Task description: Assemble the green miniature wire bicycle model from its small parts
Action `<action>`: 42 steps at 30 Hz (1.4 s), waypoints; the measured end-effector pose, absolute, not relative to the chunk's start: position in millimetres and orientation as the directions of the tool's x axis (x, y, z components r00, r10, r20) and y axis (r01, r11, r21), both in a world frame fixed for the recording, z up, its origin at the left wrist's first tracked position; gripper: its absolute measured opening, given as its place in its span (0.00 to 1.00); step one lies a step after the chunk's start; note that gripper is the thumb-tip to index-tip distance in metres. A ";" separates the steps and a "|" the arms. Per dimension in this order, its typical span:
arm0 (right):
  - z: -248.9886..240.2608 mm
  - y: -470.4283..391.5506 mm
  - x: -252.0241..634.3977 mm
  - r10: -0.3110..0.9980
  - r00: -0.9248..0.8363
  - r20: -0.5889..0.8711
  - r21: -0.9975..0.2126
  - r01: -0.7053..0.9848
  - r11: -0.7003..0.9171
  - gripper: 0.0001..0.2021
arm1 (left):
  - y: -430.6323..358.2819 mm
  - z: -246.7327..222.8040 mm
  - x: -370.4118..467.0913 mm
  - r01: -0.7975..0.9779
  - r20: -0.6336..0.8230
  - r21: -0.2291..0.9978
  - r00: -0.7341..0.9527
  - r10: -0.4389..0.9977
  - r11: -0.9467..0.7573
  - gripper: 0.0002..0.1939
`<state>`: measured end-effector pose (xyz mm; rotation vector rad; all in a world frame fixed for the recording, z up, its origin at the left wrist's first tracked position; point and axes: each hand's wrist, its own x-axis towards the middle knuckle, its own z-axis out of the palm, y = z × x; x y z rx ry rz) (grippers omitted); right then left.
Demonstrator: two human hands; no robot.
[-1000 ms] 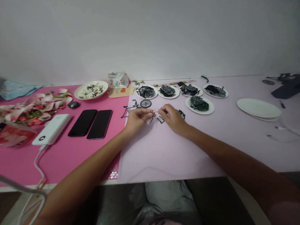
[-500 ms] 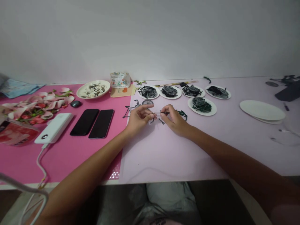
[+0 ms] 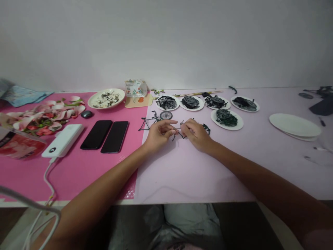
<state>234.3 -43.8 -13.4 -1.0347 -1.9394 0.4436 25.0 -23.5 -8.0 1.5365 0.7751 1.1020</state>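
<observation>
My left hand (image 3: 162,134) pinches something tiny between thumb and forefinger, too small to make out. Close on its right, my right hand (image 3: 197,134) has its fingers closed round a thin, dark rod-like piece that mostly hides in the grip. The fingertips nearly meet just above the table. Under them lies a small bent black part (image 3: 181,135). Beyond my left hand rests a model bicycle frame (image 3: 147,124) beside a spoked toy wheel (image 3: 165,115). A dark green curved part (image 3: 206,128) shows partly behind my right hand.
Several white plates hold black and grey model bicycle parts, among them a plate (image 3: 213,123) with green pieces. Stacked white plates (image 3: 293,124) lie to the right. Leftward are two phones (image 3: 96,134), a power bank (image 3: 62,140), a bowl (image 3: 91,101) and pink petal-like pieces (image 3: 52,114).
My right hand's fingers have curled further round the thin rod, which shows less between the hands now. The whole view has shifted slightly.
</observation>
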 end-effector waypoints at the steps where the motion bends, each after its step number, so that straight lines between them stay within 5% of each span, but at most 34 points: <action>1: -14.2 -42.7 234.6 0.785 -0.281 0.553 -0.613 0.501 0.611 0.24 | -23.5 -7.8 25.4 -0.065 0.250 0.968 0.359 0.899 -0.243 0.19; 8: -23.0 -33.9 238.5 0.712 -0.238 0.660 -0.502 0.565 0.655 0.12 | -19.7 -6.1 24.3 -0.062 0.234 0.972 0.313 0.921 -0.227 0.22; 17: -16.8 -45.6 231.4 0.748 -0.282 0.601 -0.578 0.494 0.650 0.08 | -8.5 -9.2 21.7 -0.169 0.103 0.984 0.239 0.966 -0.063 0.35; 28: -17.6 -48.8 223.5 0.700 -0.288 0.653 -0.549 0.457 0.700 0.04 | -16.7 2.2 21.6 -0.130 0.015 0.991 0.305 0.952 0.026 0.34; 32: -13.9 -49.0 223.9 0.745 -0.142 0.652 -0.615 0.475 0.629 0.03 | -11.2 14.1 11.1 -0.098 0.116 0.990 0.190 0.975 -0.098 0.25; 38: -17.2 -41.8 226.2 0.747 -0.036 0.664 -0.638 0.493 0.591 0.03 | -20.7 41.3 -0.9 0.028 0.341 0.934 0.236 0.910 -0.357 0.23; 40: -17.9 -41.2 225.7 0.748 -0.030 0.663 -0.637 0.502 0.584 0.03 | -40.5 56.2 0.1 0.166 0.492 0.822 0.272 0.827 -0.544 0.26; 42: -17.5 -41.8 225.0 0.742 -0.034 0.670 -0.626 0.512 0.589 0.03 | -69.9 74.3 1.1 0.329 0.623 0.581 0.410 0.667 -0.745 0.23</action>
